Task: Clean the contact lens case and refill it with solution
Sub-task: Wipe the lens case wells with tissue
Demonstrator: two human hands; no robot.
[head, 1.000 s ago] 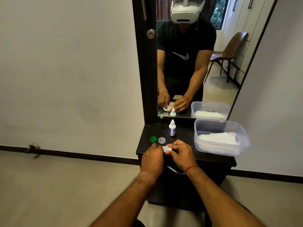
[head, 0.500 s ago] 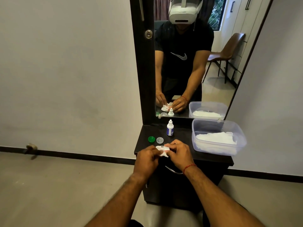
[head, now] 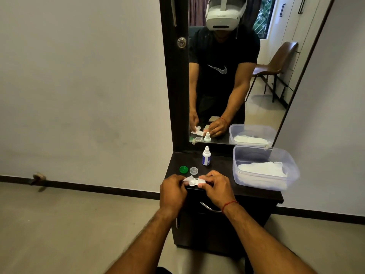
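left grip (head: 173, 187): curled round a tissue scrap (head: 187, 178), held against the case's left end.
right grip (head: 214, 189): pinching the case's right end.
lens case (head: 194, 182): between both, over the desk's (head: 223, 167) near edge; probably light, stiff, slick when wet; best pinched by the ends.
green cap (head: 183, 169), clear cap (head: 193, 170): just beyond, off.
solution bottle (head: 206, 156): farther, upright.
tub (head: 294, 167): right, holding tissues.
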